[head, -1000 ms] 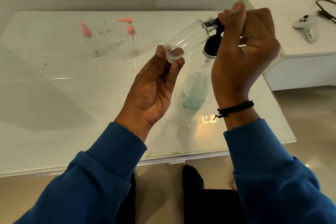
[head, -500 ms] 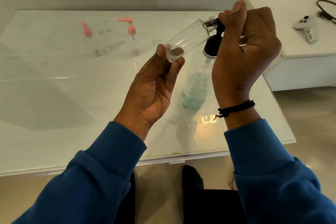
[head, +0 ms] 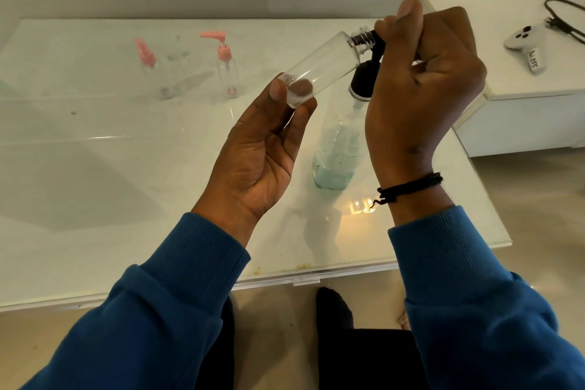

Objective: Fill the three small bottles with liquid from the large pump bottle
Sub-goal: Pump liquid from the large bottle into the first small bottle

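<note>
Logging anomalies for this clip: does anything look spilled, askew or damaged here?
No spill or damage shows. Two things stand out mildly: the small bottle in the left hand is held tilted against the large pump bottle, with its open neck at the nozzle, and the far pink-capped bottle looks to be leaning.

The large pump bottle (head: 337, 152) stands upright on the counter (head: 95, 168), clear-walled, with pale blue liquid only in its lowest part and a black pump head (head: 364, 79) on top. A clear, uncapped small bottle (head: 319, 68) is held tilted in the air, its threaded mouth up against the pump's spout; it looks empty. Two more small clear bottles stand farther back to the left: one with a pink pump (head: 226, 68), one with a pink cap (head: 148, 68).
</note>
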Available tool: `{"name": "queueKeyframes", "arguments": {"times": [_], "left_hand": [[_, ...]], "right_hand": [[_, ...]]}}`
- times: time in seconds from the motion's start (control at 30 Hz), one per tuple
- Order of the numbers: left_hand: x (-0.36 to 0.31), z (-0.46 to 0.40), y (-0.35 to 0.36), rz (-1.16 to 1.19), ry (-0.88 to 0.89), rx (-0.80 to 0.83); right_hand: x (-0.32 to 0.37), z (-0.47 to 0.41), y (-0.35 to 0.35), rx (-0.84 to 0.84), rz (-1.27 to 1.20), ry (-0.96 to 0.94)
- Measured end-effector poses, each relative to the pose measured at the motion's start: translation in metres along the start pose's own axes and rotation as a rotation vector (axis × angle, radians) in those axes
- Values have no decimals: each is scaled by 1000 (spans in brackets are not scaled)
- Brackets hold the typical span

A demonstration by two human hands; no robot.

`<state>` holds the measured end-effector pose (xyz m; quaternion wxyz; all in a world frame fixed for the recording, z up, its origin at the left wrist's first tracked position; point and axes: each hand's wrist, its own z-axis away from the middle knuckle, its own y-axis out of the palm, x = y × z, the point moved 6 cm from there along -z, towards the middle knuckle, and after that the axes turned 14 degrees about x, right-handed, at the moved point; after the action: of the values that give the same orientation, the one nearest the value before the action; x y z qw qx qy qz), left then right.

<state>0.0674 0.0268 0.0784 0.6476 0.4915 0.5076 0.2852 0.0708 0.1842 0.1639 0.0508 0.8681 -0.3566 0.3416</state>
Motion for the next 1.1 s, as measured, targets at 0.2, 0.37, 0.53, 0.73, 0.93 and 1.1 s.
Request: {"name": "queueKeyframes", "arguments": {"times": [0.2,0.37,0.53,0.73,0.93,1.1], "left_hand": [[2,1,-3,54,-14,2],[4,0,-3,37,-24,-5],[3,0,-3,59,-21,-12],[6,1,-3,78,-36,-18],[6,0,0,69,-26,-17],[6,1,-1,82,-26,-27]], "right_hand": [[-2,13,0,-23,-41,1],[2,9,0,-14,-29,3],[4,7,1,-12,-16,5],[3,13,0,-19,-21,-7],[6,5,1,-24,-20,20],[6,11,2,-40,-3,9]]}}
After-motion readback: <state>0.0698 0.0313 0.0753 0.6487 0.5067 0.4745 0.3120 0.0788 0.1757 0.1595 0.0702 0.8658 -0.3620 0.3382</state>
